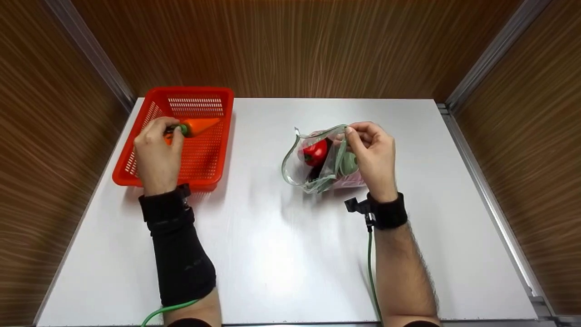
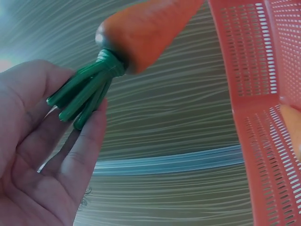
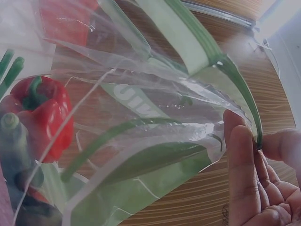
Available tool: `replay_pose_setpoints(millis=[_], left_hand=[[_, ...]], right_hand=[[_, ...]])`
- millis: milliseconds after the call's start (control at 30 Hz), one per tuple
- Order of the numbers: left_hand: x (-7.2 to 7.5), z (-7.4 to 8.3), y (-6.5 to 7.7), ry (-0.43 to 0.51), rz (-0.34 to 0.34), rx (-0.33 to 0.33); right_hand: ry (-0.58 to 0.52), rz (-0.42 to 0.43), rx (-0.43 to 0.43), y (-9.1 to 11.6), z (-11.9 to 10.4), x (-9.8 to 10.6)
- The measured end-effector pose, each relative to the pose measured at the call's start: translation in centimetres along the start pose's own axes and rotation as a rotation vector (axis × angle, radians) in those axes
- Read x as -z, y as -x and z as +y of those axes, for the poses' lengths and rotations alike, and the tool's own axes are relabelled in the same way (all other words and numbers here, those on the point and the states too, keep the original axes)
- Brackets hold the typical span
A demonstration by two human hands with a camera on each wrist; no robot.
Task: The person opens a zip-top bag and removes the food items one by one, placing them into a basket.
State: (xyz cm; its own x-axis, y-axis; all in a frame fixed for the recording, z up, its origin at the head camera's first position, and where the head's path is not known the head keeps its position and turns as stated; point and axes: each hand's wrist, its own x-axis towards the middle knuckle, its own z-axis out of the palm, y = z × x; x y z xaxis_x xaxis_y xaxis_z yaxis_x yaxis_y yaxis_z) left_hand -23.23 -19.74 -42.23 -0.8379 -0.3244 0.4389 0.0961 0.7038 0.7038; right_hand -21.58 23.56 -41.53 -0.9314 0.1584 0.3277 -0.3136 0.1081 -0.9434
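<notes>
My left hand pinches a toy-like carrot by its green top, over the red basket. The carrot's orange body points right in the head view. With thumb and fingers, my right hand grips the rim of a clear zip bag with green edges, its mouth spread apart. Inside the bag are a red bell pepper and a long dark vegetable, partly hidden. Green stalks show beside the pepper; what they belong to cannot be seen.
Another orange item lies in the basket, mostly covered by my left hand. Basket and bag stand apart on a white table. Wood-grain panels enclose the back and sides. A green cable trails from the right wrist band.
</notes>
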Motion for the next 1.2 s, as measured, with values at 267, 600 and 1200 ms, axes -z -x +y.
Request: replay_pose_setpoints(millis=[267,600,1200], left_hand=[[-1.1,-1.0,-0.1,-0.053,-0.136,0.04],[-1.5,-2.1,-0.2,-0.096,-0.276,0.068],[-2.4,-2.7,-0.1,-0.163,-0.55,0.093]], right_hand=[[-0.009,0.004,0.0,0.0,0.0,0.0],[0.019,0.003,-0.012,0.0,-0.2,-0.1],[0.017,0.003,-0.008,0.0,-0.1,0.0]])
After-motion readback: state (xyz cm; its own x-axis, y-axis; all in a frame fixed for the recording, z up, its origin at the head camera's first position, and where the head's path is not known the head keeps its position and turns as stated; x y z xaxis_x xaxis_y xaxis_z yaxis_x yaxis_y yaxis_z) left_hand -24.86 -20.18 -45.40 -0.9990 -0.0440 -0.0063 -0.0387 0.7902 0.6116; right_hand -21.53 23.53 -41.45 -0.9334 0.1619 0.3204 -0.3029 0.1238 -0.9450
